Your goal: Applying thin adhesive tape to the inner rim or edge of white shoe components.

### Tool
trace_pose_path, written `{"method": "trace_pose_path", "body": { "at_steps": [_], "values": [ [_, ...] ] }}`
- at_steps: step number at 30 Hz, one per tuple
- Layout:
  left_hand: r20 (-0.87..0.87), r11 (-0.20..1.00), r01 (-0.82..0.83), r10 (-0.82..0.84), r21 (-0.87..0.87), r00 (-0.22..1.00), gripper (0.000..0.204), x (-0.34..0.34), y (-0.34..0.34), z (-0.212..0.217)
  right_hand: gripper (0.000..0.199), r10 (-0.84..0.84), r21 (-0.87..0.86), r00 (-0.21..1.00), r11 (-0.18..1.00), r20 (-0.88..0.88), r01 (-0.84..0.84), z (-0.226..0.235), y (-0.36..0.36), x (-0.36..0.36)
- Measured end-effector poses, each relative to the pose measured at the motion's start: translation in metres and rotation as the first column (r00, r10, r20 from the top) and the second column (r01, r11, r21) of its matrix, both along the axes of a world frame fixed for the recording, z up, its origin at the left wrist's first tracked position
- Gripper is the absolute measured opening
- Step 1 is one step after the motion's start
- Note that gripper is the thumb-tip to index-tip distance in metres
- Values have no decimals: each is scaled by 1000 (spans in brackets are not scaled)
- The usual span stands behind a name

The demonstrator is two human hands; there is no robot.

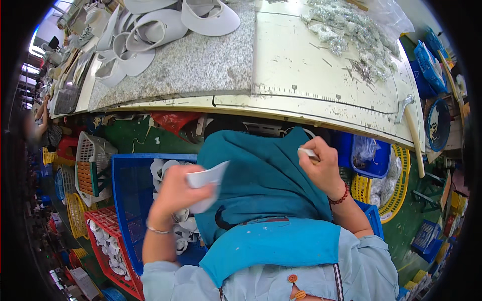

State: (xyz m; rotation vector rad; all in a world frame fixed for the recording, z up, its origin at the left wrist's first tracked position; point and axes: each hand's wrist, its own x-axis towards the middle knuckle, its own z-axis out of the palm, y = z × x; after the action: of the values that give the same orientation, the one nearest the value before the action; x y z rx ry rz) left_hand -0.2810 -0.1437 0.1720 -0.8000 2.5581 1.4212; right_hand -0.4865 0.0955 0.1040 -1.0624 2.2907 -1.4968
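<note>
Curved white visor piece (pixel 207 183) gripped in left hand (pixel 173 193); small white tool (pixel 307 153) pinched in right hand (pixel 321 168).

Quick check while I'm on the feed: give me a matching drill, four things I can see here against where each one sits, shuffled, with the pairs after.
Things:
1. white curved piece
2. small white piece
3. white visor shapes
4. blue crate

Places:
A. piled on the grey speckled worktop
B. on the floor, under the left hand
C. pinched in the right hand
D. held in the left hand over the teal apron

Pairs: 1-D, 2-C, 3-A, 4-B
</note>
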Motion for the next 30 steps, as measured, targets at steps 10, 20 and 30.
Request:
{"method": "trace_pose_path", "body": {
  "at_steps": [10,20,30],
  "values": [
    [-326,518,-94,-378,-850,867,32,-107,-83,33,18,213,-85,889,977,404,-196,-25,-4,15],
    [174,176,250,-359,-952,917,43,-243,-102,56,13,32,20,941,999,338,-41,-42,36,15],
    [102,433,391,-554,-812,826,47,-226,-69,46,38,121,-79,985,991,126,-112,-27,12,0]
  ]
}}
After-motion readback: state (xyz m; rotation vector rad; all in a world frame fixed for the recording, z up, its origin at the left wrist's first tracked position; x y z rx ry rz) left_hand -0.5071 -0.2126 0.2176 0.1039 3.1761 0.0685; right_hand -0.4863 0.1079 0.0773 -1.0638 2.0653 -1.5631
